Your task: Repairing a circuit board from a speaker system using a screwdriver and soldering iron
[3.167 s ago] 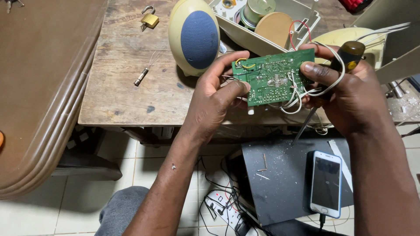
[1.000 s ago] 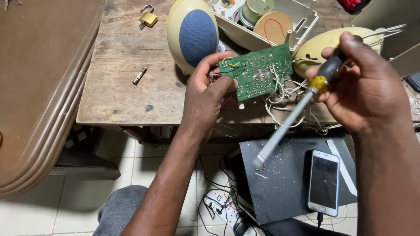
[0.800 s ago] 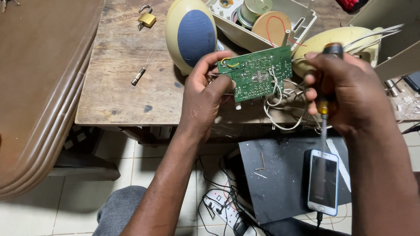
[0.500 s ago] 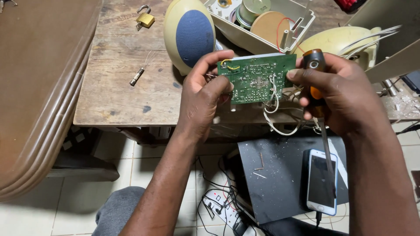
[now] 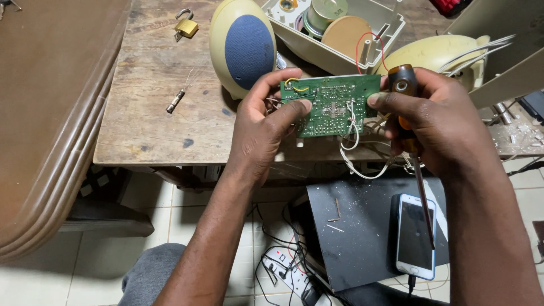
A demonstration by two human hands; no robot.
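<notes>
A green circuit board (image 5: 334, 105) with white wires hanging from it is held over the front edge of a worn wooden table (image 5: 153, 113). My left hand (image 5: 263, 127) grips the board's left end, thumb on its face. My right hand (image 5: 436, 122) pinches the board's right edge with thumb and fingertips while also holding a screwdriver (image 5: 407, 107) with a dark and orange handle, its shaft pointing down toward the floor.
On the table stand a cream oval speaker with a blue grille (image 5: 242, 45), an opened cream housing (image 5: 334, 28) with round parts, a second cream shell (image 5: 433, 54), a brass padlock (image 5: 186, 25) and a small fuse (image 5: 174, 102). Below lie a dark panel (image 5: 357, 232), a white phone (image 5: 416, 235) and a power strip (image 5: 289, 269).
My right hand swung the screwdriver from slanting out left to pointing straight down, then closed in and took hold of the board's right edge. The board turned more level.
</notes>
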